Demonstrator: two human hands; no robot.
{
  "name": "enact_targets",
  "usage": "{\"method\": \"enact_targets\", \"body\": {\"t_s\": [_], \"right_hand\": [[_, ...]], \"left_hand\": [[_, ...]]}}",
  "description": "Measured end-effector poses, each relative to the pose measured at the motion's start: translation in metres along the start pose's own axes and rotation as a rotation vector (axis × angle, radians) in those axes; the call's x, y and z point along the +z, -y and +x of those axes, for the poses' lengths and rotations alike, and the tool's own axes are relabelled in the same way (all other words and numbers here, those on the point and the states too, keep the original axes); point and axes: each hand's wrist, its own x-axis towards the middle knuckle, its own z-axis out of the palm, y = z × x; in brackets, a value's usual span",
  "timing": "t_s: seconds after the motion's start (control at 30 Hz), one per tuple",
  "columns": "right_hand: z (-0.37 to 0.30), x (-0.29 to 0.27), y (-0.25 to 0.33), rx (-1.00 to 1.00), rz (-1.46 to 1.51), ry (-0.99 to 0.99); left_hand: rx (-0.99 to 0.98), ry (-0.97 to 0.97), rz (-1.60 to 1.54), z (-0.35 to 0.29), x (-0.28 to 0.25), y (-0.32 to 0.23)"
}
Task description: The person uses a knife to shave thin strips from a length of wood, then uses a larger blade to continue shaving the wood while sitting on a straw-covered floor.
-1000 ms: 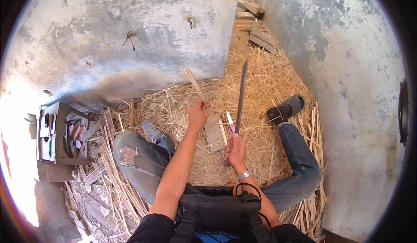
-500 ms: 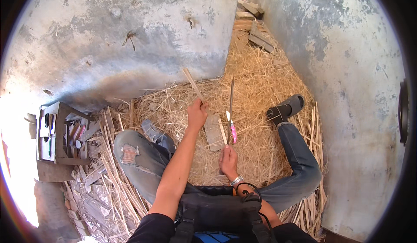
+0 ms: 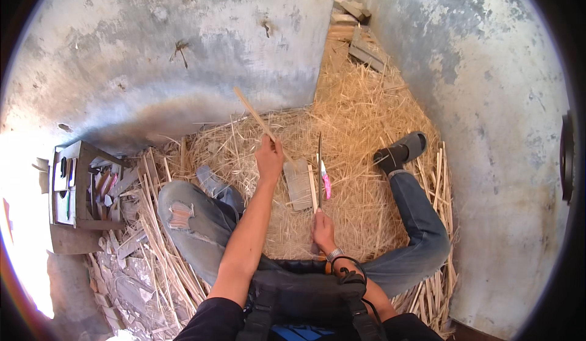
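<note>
My left hand (image 3: 268, 157) is closed around a flat, pale wooden strip (image 3: 251, 110), which slants up and left toward the wall. Lower and to the right, my right hand (image 3: 323, 230) grips a knife with a long, narrow dark blade (image 3: 319, 158) pointing away from me. A second short pale strip (image 3: 312, 185) lies alongside the blade, its near end at my right fingers; whether they hold it too I cannot tell. Between my hands a flat wooden block (image 3: 298, 185) rests on the shavings. Just right of the blade is a narrow pink-and-white object (image 3: 326, 184).
Straw-like shavings (image 3: 366, 115) cover the floor between my bent legs. Long strips (image 3: 174, 243) lie at left, more (image 3: 441, 182) along the right wall. A small wooden cabinet (image 3: 91, 185) holding odds and ends stands left. Wood pieces (image 3: 366, 54) lie in the far corner.
My left hand has shifted slightly left, and its strip now leans further left. The knife in my right hand has drawn back a little toward me, its tip lower in view.
</note>
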Motion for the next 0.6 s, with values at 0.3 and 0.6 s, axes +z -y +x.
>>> {"method": "enact_targets", "body": {"t_s": [0.3,0.6], "right_hand": [[-0.006,0.003,-0.020,0.302,-0.052,0.087],[-0.004,0.006,-0.012,-0.352,-0.344,-0.110]], "left_hand": [[0.073,-0.059,0.087,0.005,-0.001,-0.003],[-0.011,0.115,-0.052,0.004,-0.001,-0.009]]}}
